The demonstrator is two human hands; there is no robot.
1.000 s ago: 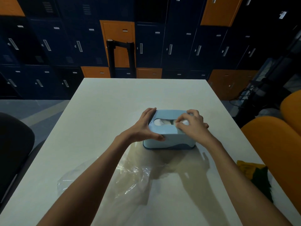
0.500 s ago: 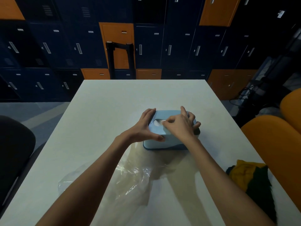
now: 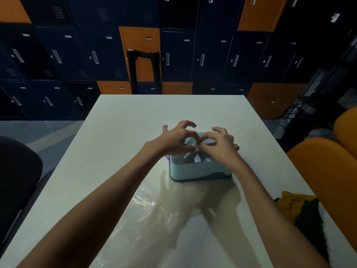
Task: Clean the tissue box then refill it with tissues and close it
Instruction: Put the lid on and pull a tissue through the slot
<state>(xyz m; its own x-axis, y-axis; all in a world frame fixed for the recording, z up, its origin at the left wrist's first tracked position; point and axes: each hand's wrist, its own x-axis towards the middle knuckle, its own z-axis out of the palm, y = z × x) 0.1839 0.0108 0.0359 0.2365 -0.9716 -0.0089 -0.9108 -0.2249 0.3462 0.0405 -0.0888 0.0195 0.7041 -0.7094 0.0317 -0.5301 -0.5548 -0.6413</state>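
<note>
1. The left hand (image 3: pixel 173 141) is over the tissue box (image 3: pixel 199 170). Its thumb and forefinger pinch a scrap of white tissue (image 3: pixel 197 149) at the top slot, and its other fingers (image 3: pixel 186 123) arch up, curled and spread.
2. The right hand (image 3: pixel 222 146) pinches the same tissue from the opposite side, with its remaining fingers curled above the lid.
3. The tissue box stands on the table (image 3: pixel 135 132), right of the middle, slot facing up, its long axis parallel to the near edge.
4. A clear plastic wrapper (image 3: pixel 146 215) lies toward the near edge, and a yellow-green cloth (image 3: pixel 297 207) lies at the right edge.
</note>
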